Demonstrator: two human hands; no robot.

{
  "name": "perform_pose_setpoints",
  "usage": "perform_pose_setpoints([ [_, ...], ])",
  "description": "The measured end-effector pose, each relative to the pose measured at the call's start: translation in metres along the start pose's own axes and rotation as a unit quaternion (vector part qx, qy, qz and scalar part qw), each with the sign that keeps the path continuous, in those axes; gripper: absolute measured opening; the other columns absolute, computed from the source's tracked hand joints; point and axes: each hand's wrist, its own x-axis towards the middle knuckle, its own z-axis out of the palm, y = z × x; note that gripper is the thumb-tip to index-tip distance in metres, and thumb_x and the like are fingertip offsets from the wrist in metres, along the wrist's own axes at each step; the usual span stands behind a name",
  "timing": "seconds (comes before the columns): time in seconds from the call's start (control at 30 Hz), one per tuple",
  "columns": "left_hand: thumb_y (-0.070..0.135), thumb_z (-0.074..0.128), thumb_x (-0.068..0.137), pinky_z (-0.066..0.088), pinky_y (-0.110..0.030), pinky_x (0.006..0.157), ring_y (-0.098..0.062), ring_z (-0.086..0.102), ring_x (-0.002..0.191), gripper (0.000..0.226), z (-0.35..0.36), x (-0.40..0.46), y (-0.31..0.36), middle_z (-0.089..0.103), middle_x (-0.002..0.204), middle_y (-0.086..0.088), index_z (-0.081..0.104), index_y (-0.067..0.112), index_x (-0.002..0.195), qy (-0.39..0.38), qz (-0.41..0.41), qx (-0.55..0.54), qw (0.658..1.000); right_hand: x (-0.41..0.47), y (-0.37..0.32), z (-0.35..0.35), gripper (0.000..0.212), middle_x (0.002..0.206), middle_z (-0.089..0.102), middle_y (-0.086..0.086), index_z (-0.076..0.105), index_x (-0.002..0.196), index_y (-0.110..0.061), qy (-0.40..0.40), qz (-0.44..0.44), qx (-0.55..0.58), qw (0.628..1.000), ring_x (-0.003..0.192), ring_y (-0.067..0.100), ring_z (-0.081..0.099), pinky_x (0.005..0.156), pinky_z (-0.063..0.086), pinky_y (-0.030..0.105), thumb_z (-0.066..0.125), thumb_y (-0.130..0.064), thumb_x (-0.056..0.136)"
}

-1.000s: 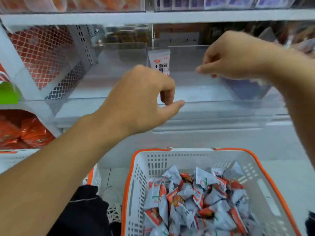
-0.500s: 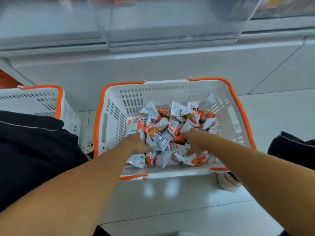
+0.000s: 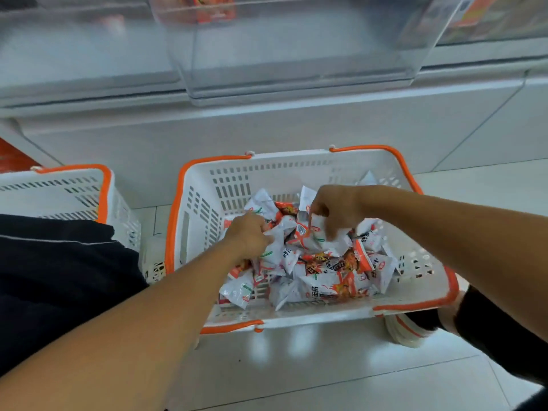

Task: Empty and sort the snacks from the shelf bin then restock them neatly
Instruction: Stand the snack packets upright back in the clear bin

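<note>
A white shopping basket [image 3: 201, 209] with orange rim stands on the floor below the shelf. Several small white-and-orange snack packets [image 3: 332, 280] lie heaped in it. My left hand [image 3: 247, 235] is down in the left side of the heap, its fingers curled round white packets. My right hand [image 3: 335, 210] is over the heap's back middle, fingers curled and pinching a white-and-orange packet [image 3: 302, 232] lifted a little above the pile. The clear plastic shelf bin [image 3: 296, 54] juts out from the shelf above the basket; one orange packet shows blurred at its back.
A second white basket [image 3: 74, 188] with orange rim stands to the left, partly behind my dark-clothed knee [image 3: 59, 277]. My other knee and a white shoe [image 3: 406, 330] sit at the right, touching the basket's corner. Glossy tiled floor [image 3: 296, 366] lies in front.
My view dropped from the shelf bin to the basket. Both hands came down from the bin into the packet heap, and the right hand has now lifted a packet.
</note>
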Motion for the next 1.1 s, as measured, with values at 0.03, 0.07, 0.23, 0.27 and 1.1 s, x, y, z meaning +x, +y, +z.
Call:
perform_pose_setpoints([
  [0.03, 0.024, 0.064, 0.096, 0.039, -0.028, 0.065, -0.022, 0.052, 0.082, 0.016, -0.021, -0.005, 0.012, 0.055, 0.086, -0.004, 0.057, 0.012, 0.088, -0.021, 0.023, -0.033, 0.999, -0.01, -0.007, -0.014, 0.019, 0.073, 0.062, -0.005, 0.073, 0.09, -0.01, 0.004, -0.02, -0.018, 1.0, 0.066, 0.013, 0.056, 0.053, 0.045, 0.02, 0.084, -0.012, 0.075],
  [0.07, 0.023, 0.062, 0.097, 0.038, -0.028, 0.064, -0.021, 0.05, 0.078, 0.016, -0.042, -0.011, 0.024, 0.054, 0.085, -0.005, 0.054, 0.012, 0.088, -0.039, 0.037, -0.063, 0.997, -0.023, -0.013, -0.03, 0.019, 0.076, 0.066, -0.007, 0.075, 0.09, -0.015, 0.013, -0.044, -0.026, 0.999, 0.07, 0.012, 0.059, 0.059, 0.048, 0.022, 0.084, -0.014, 0.075],
  [0.23, 0.02, 0.067, 0.094, 0.053, -0.025, 0.06, -0.018, 0.057, 0.07, 0.014, -0.135, -0.065, 0.084, 0.059, 0.083, -0.011, 0.059, 0.01, 0.091, -0.058, 0.104, -0.211, 0.97, -0.103, -0.028, -0.094, 0.033, 0.101, 0.077, 0.0, 0.075, 0.11, -0.016, 0.034, -0.172, 0.124, 0.977, 0.096, 0.019, 0.073, 0.09, 0.058, 0.04, 0.081, -0.006, 0.079],
  [0.27, 0.02, 0.07, 0.092, 0.057, -0.027, 0.064, -0.017, 0.059, 0.069, 0.013, -0.147, -0.079, 0.092, 0.061, 0.08, -0.009, 0.06, 0.014, 0.087, -0.053, 0.107, -0.262, 0.958, -0.116, -0.03, -0.101, 0.036, 0.1, 0.077, 0.005, 0.072, 0.115, -0.012, 0.059, -0.192, 0.166, 0.966, 0.095, 0.024, 0.073, 0.087, 0.059, 0.042, 0.079, -0.003, 0.08],
  [1.1, 0.003, 0.08, 0.076, 0.054, -0.045, 0.098, -0.021, 0.07, 0.106, 0.046, -0.186, -0.134, 0.129, 0.075, 0.11, -0.002, 0.068, 0.022, 0.117, -0.097, 0.211, -0.296, 0.927, -0.144, -0.057, -0.127, 0.023, 0.089, 0.074, 0.021, 0.066, 0.09, 0.001, 0.287, -0.193, 0.474, 0.81, 0.078, 0.03, 0.074, 0.071, 0.063, 0.04, 0.077, -0.006, 0.071],
])
